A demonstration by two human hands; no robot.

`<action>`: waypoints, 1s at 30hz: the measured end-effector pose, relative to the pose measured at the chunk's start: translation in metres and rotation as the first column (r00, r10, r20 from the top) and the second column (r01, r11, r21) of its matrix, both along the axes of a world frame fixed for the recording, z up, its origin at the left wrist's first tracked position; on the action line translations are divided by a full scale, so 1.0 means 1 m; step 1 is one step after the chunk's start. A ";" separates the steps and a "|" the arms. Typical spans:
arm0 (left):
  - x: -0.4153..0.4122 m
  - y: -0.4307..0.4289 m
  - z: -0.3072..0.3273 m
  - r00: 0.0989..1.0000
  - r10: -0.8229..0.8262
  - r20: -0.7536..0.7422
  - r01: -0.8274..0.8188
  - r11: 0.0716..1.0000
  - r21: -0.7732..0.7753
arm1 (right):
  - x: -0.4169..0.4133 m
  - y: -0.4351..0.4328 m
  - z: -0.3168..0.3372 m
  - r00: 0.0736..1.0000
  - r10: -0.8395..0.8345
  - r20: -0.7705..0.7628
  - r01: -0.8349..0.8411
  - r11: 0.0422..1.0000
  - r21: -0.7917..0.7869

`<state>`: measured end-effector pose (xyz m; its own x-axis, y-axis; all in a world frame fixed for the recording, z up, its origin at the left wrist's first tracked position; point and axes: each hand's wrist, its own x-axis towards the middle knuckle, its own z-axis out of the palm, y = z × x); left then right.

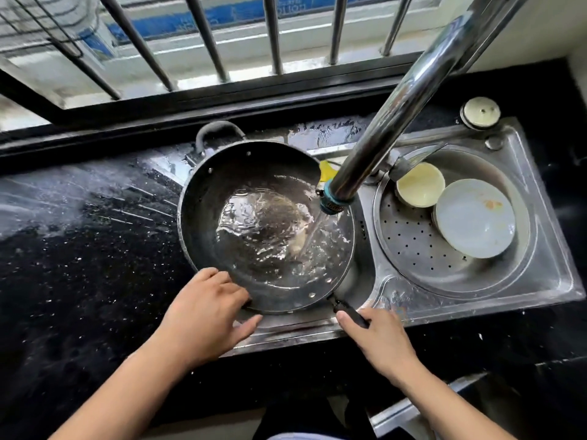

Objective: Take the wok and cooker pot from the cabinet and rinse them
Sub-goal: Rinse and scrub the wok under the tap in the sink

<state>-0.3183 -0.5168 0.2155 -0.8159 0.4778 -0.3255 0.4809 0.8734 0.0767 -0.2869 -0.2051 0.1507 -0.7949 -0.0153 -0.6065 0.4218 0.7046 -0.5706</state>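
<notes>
A dark round wok (219,185) sits over the left sink basin, part full of rippling water. Water runs into it from the long steel tap (397,103), whose blue-tipped spout hangs above the wok's right side. My left hand (206,315) grips the wok's near rim, thumb on the sink edge. My right hand (381,338) holds the wok's black straight handle (349,312) at the near right. A loop handle (217,130) sticks up at the wok's far side. No cooker pot is in view.
The steel sink (540,281) has a right basin holding a perforated strainer (419,249), a cream bowl (419,182) and a white plate (475,217). Wet black counter (79,233) lies to the left. Window bars (209,36) rise behind. A round lid (480,112) sits at the sink's far corner.
</notes>
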 end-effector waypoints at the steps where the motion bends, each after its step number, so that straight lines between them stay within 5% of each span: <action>1: -0.002 -0.001 0.004 0.998 -0.058 -0.029 0.057 0.998 -0.013 | 0.003 -0.001 0.000 1.000 -0.005 0.019 0.005 1.000 -0.017; 6: -0.017 0.007 0.023 0.963 -0.206 -0.175 0.221 0.973 0.068 | 0.016 -0.001 0.003 0.999 0.021 0.043 -0.016 0.994 -0.111; 13: -0.037 0.031 0.038 0.946 -0.258 -0.198 0.288 0.947 0.141 | 0.025 0.015 0.004 0.993 0.082 0.089 -0.069 0.987 -0.142; 17: -0.049 0.046 0.042 0.935 -0.269 -0.230 0.319 0.923 0.215 | 0.024 0.022 0.008 0.979 0.063 0.194 -0.017 0.972 -0.234; 21: -0.062 0.058 0.044 0.935 -0.224 -0.276 0.307 0.901 0.307 | 0.021 0.028 0.011 0.909 -0.026 0.416 0.213 0.887 -0.410; 24: -0.067 0.064 0.042 0.953 -0.081 -0.293 0.186 0.918 0.350 | 0.019 0.034 0.014 0.863 -0.029 0.504 0.296 0.838 -0.459; 30: -0.068 0.078 0.036 0.966 0.248 -0.074 -0.175 0.838 0.517 | 0.019 0.044 0.018 0.822 -0.028 0.568 0.343 0.820 -0.457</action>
<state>-0.3861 -0.4392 0.2514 -0.9338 0.3565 0.0298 0.3260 0.8138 0.4810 -0.2683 -0.1613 0.1684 -0.3840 -0.3369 -0.8597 0.8476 0.2406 -0.4729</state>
